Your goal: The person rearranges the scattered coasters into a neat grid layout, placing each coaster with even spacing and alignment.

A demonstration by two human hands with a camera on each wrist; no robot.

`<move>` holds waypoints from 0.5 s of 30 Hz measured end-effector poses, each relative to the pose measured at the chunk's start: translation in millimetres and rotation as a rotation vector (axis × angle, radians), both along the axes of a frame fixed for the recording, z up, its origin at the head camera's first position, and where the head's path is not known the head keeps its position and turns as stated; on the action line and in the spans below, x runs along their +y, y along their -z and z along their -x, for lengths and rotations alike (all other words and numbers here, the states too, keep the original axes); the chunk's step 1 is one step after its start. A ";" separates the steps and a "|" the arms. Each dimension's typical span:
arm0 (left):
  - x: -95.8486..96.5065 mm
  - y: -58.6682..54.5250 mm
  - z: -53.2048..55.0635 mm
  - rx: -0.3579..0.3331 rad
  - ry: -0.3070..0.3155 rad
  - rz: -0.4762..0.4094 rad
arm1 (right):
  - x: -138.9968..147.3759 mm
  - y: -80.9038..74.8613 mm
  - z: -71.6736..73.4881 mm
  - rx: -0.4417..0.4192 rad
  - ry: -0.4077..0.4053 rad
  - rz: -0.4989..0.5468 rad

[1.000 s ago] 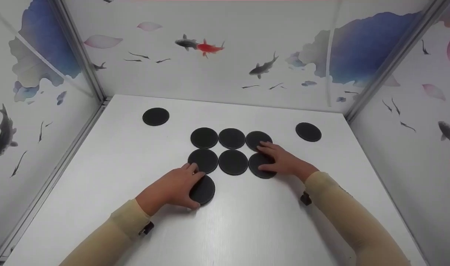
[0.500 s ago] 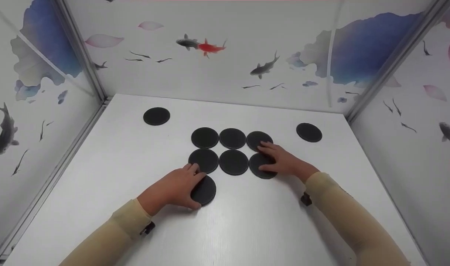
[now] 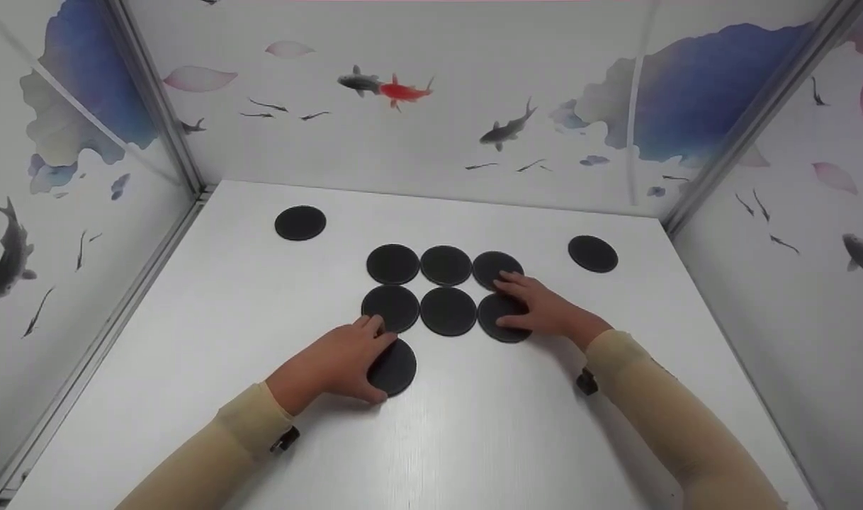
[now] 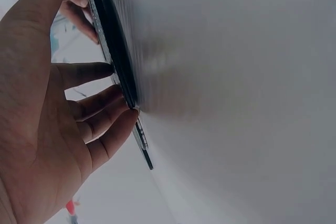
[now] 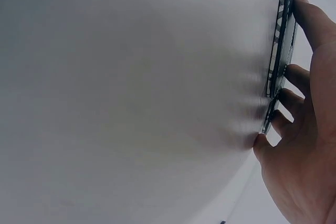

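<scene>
Several black round coasters lie flat on a white table. My left hand [image 3: 338, 365] grips the near-left coaster [image 3: 395, 368], with its thumb at the near edge and index finger near the far edge. Its other fingertips rest against the middle-row left coaster [image 3: 390, 304]. My right hand [image 3: 545, 308] rests on two coasters: the thumb lies on the middle-row right coaster [image 3: 499, 312], the fingers on the back-row right coaster [image 3: 495, 265]. In the left wrist view, my left hand [image 4: 47, 114] reaches the coasters' edge; in the right wrist view, my right hand [image 5: 304, 124] touches theirs.
Other coasters in the block are the back-left [image 3: 392, 264], back-middle [image 3: 446, 265] and middle [image 3: 448, 312]. Separate coasters lie at far left [image 3: 300, 223] and far right [image 3: 593, 253]. Fish-patterned walls [image 3: 431, 142] enclose the white table [image 3: 474, 439] on three sides.
The near-left coaster has slid very slightly toward me and right with my left hand, widening the small gap to the coaster behind it. My right hand stays in place.
</scene>
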State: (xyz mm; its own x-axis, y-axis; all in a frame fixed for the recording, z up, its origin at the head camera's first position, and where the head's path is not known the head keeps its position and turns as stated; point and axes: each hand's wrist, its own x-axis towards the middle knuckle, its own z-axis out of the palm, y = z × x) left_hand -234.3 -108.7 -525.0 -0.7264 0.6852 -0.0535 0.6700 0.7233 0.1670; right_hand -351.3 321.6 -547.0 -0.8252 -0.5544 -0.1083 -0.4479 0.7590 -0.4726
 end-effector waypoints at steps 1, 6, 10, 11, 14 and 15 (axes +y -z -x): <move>0.0 0.5 -0.1 -0.001 -0.001 0.001 | 0.0 0.0 -0.2 0.001 -0.001 -0.001; -0.1 3.9 0.9 -0.002 -0.010 -0.004 | -0.2 -0.8 -1.5 0.002 0.002 0.004; -0.4 4.5 1.3 -0.005 -0.019 -0.008 | -0.3 -1.4 -2.0 0.002 0.002 0.009; -0.4 4.0 1.0 -0.010 -0.023 -0.008 | -0.1 -1.3 -1.9 0.001 0.002 0.009; -0.3 3.0 0.9 -0.019 -0.030 -0.008 | 0.4 -0.8 -1.2 -0.002 0.004 0.003; -0.3 3.1 1.1 -0.019 -0.032 -0.009 | 0.6 -0.5 -0.8 -0.005 0.006 -0.001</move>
State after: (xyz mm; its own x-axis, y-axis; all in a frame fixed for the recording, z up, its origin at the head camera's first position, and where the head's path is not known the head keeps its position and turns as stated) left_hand -235.4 -109.0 -528.2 -0.7470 0.6620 -0.0618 0.6430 0.7429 0.1862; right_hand -350.4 322.1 -546.5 -0.8282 -0.5489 -0.1129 -0.4407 0.7625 -0.4737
